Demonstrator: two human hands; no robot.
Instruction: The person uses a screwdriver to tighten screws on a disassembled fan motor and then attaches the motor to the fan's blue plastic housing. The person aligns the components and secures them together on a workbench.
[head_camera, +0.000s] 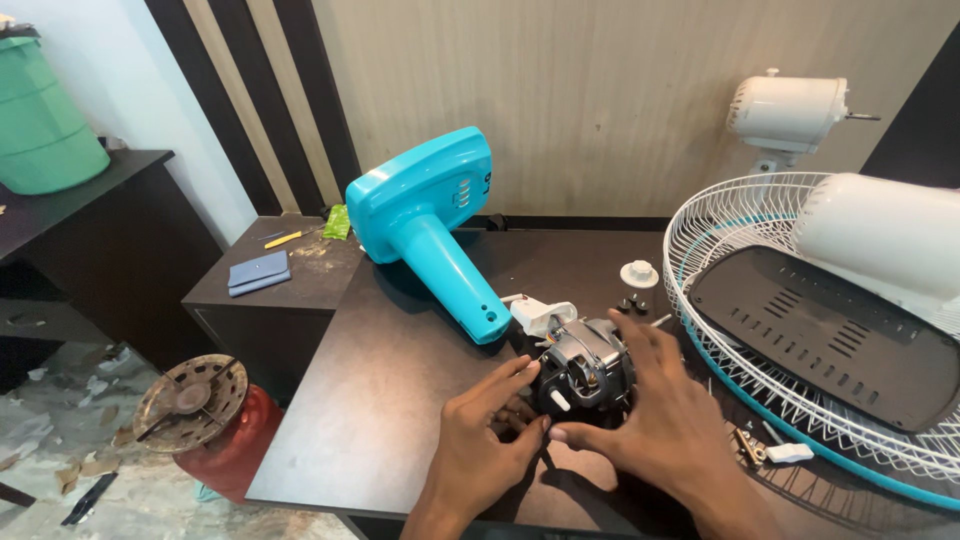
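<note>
Head view: both hands, left (478, 440) & right (650, 420), touching fan motor (585, 368).

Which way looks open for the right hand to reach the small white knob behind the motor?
Probably straight ahead: the right hand rests on the motor, and bare table lies before the white knob.

I see my left hand (478, 440) and right hand (655, 425) on a fan motor (583, 370) of bare shiny metal w/ a white plastic knob. Beside it lies a glossy, smooth turquoise plastic fan stand (430, 215). The table (400, 400) is matt dark brown laminate; the white wire grille (730, 290) looks coated metal, holding a matt black plastic panel (830, 335).
</note>
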